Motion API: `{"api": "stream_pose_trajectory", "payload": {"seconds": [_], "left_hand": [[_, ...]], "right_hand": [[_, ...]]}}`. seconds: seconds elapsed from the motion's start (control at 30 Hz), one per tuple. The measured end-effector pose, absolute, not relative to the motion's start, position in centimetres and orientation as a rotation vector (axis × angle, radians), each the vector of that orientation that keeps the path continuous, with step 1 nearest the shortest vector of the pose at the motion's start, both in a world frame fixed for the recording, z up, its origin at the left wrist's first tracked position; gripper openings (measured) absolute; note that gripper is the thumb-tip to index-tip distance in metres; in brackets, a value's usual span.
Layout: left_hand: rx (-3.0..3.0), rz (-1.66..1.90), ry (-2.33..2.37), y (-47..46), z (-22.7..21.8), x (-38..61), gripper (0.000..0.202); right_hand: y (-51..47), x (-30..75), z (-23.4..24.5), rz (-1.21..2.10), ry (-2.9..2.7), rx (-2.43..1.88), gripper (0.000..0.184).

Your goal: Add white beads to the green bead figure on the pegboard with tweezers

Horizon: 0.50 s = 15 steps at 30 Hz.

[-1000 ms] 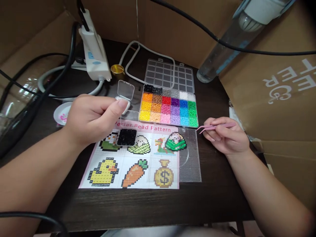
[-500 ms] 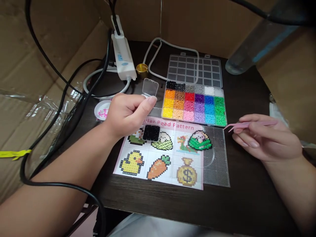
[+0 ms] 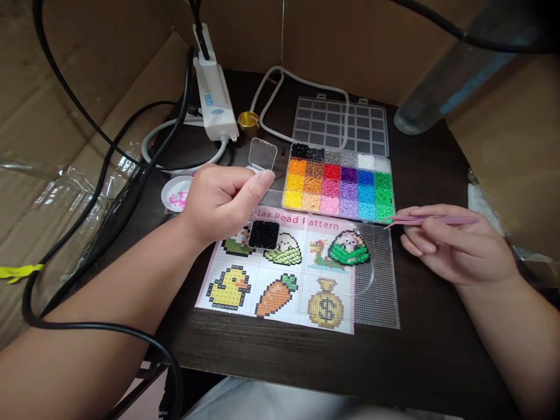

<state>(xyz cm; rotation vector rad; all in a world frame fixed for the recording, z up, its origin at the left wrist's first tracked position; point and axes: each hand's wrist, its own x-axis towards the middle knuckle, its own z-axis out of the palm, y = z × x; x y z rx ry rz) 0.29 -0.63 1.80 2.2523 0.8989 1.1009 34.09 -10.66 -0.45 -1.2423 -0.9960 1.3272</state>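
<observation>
My right hand [image 3: 464, 245] grips pink tweezers [image 3: 431, 220], their bent tips over the upper right corner of a clear pegboard [image 3: 378, 297]. On that pegboard lies a partly beaded figure [image 3: 349, 248] in green, black and pale pink. My left hand [image 3: 221, 204] is closed, thumb pressed to the index finger; what it pinches, if anything, is hidden. Beyond its fingertips stands a small clear lid [image 3: 263, 154]. Below them, a small box of black beads [image 3: 263, 234] is over the printed bead pattern sheet [image 3: 280, 326]. Several coloured beads fill the sectioned case [image 3: 339, 204].
The case's clear lid [image 3: 341, 123] lies folded back. A white dish [image 3: 168, 189] with pink beads sits left of my left hand. A power strip [image 3: 216, 105], a gold cup [image 3: 248, 121] and black cables [image 3: 114, 146] are behind and left. Cardboard walls [image 3: 341, 52] surround the table.
My right hand has moved slightly left with the tweezers, bringing the tips over the pegboard's upper corner. The whole view has shifted a little; my left hand keeps its pose.
</observation>
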Motion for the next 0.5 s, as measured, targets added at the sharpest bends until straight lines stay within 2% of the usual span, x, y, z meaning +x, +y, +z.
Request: {"api": "stream_pose_trajectory", "payload": {"seconds": [0.27,0.5], "left_hand": [[2.248,1.097,0.897,-0.67,1.85,0.37,0.063],[2.273,1.109,0.935,-0.73,1.79,0.27,0.06]], "right_hand": [[-10.54,33.6,-0.33,1.339,-0.945,-1.238,0.024],[-10.88,33.76,-0.42,1.314,-0.994,-1.221,0.015]]}}
